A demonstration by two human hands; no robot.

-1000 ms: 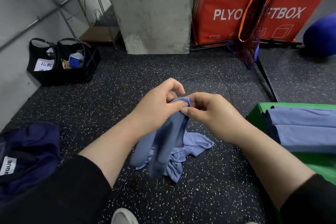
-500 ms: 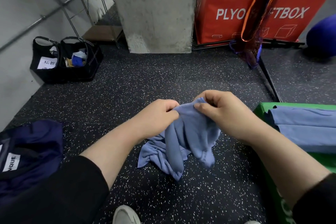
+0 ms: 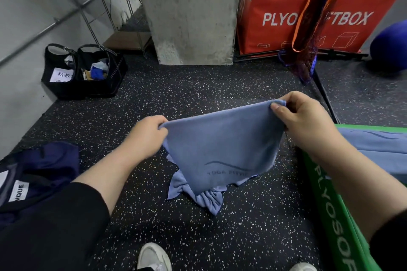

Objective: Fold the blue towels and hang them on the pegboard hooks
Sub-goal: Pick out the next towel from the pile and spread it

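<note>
Blue towel (image 3: 220, 149) held up over the speckled floor (image 3: 198, 90), top edge stretched between both hands; lower part bunched and dragging on the floor below. Printed logo faces the person.

Left hand (image 3: 146, 138) pinches the left corner, fingers curled over the hem, knuckles up, forearm reaching in from the lower left. Right hand (image 3: 306, 123) pinches the right corner between thumb and curled fingers, held higher and farther out than the left, so the top edge slants (up toward the right). Both grips narrow, closed on cloth only.

Step in hand, as I read it: spreading the towel flat before the first fold. To do it well, level the two corners, pull the top edge taut, and lift or shake until the crumpled tail clears the floor and hangs straight; folding with that bunch still in it would likely trap creases. Keep the pinches right at the corners so the edges can meet squarely.

More blue towels (image 3: 378, 149) already lie folded on top of the green box (image 3: 326, 204), along its near edge at the person's right. No pegboard in view from here.
</note>
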